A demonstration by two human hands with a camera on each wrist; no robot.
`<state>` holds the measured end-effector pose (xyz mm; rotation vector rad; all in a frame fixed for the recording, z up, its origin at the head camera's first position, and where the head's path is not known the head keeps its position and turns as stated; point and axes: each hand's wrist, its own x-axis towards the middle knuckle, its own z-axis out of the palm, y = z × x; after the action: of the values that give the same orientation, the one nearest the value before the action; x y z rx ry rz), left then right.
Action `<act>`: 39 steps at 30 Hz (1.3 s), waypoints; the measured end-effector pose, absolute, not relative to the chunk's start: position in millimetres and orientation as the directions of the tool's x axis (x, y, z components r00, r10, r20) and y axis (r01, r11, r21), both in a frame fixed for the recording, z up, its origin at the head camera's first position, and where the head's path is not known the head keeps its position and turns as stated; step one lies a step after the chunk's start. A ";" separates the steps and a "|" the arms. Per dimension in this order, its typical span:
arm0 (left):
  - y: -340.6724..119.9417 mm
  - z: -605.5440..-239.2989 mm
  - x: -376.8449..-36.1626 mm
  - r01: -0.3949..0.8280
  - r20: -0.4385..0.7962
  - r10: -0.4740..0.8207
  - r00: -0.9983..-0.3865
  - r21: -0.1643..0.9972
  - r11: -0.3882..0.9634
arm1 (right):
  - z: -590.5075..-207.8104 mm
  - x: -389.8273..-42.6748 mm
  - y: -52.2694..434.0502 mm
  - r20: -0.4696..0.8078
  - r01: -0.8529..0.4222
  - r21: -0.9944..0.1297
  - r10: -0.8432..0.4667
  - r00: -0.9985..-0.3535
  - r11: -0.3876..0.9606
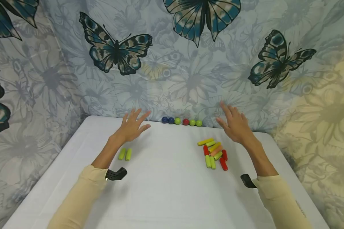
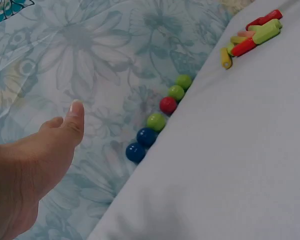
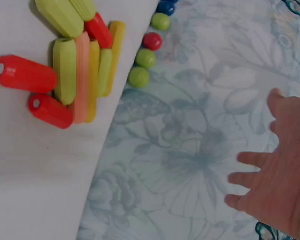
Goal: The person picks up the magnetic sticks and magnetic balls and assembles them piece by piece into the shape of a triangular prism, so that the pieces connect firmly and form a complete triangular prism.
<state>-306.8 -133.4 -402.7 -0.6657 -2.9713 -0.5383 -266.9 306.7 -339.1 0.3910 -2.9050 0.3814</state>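
My left hand [image 1: 131, 127] is held over the back left of the table with its fingers spread and nothing in them. Two green sticks [image 1: 125, 154] lie side by side near that forearm. At the back right, my right hand [image 1: 235, 125] also has spread fingers and holds nothing. Left of its wrist is a loose pile of short sticks: red [image 1: 223, 164], yellow [image 1: 205, 142], green [image 1: 208, 161] and one orange [image 1: 216, 150]. Between the hands a row of balls lines the back edge: two blue [image 2: 141, 145], one red [image 2: 168, 105] and several green [image 3: 145, 58].
A white-covered table [image 1: 160, 190] carries everything. Right behind its back edge hangs a curtain [image 1: 195, 79] printed with flowers and butterflies, and similar cloth covers both sides. Each wrist wears a black camera mount [image 1: 116, 174].
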 end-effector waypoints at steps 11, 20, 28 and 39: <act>-85.5 -448.7 -335.0 0.440 0.123 0.429 -0.895 0.404 0.802 | -356.3 -217.2 296.7 0.054 -0.276 -0.186 -0.271 -0.961 0.943; -51.5 -460.0 -356.1 0.444 0.089 0.442 -0.893 0.339 0.829 | -386.0 -185.6 306.9 -0.224 -0.185 -0.222 -0.235 -0.946 0.957; -44.6 -462.7 -373.8 0.397 -0.035 0.417 -0.908 0.245 0.884 | -399.0 -169.3 309.9 -0.365 -0.131 -0.306 -0.243 -0.899 0.943; -44.3 -463.9 -375.3 0.417 0.168 0.386 -0.907 0.233 0.879 | -401.9 -173.2 317.9 -0.375 -0.152 -0.285 -0.256 -0.891 0.946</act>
<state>-375.3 -44.3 -463.9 -0.6282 -2.9310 -0.4032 -173.2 317.9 -401.9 0.3850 -3.5103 0.4552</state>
